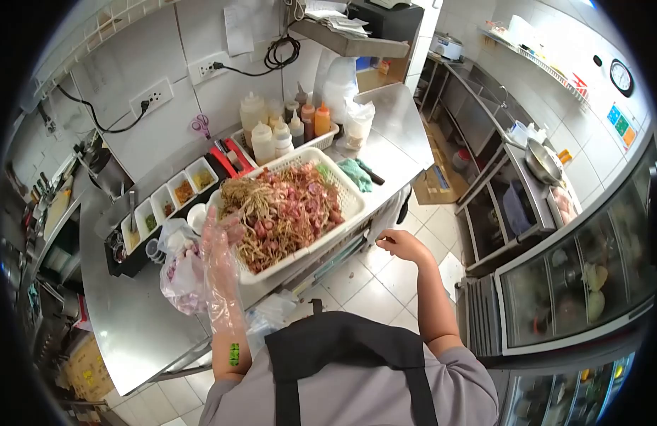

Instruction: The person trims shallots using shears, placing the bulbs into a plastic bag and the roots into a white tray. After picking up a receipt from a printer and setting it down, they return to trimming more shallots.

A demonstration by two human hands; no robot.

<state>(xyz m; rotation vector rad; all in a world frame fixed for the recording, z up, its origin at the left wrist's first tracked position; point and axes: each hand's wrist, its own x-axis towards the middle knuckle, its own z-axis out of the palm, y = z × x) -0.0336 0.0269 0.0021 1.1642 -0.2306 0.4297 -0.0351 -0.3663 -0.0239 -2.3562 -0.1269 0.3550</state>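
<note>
My left hand [218, 238], in a clear plastic glove that runs up the forearm, is raised with its fingers stretched out. It overlaps the near left edge of a white plastic basket [256, 277] in the view; contact cannot be made out. Shallots [286, 206] with dry roots and stalks are heaped in that basket. Beside the same forearm lies a translucent plastic bag [183, 287] with purplish pieces inside. My right hand [401, 246] is bare and hangs over the floor, right of the counter. Its fingers are curled together, with nothing visible in them.
Small condiment tubs [183, 192] line the wall side of the steel counter [130, 319]. Squeeze bottles [263, 142] stand behind the shallots. A green cloth [355, 174] and a dark handle lie at the right. A glass-door fridge [577, 284] and a sink bench [484, 92] stand across the aisle.
</note>
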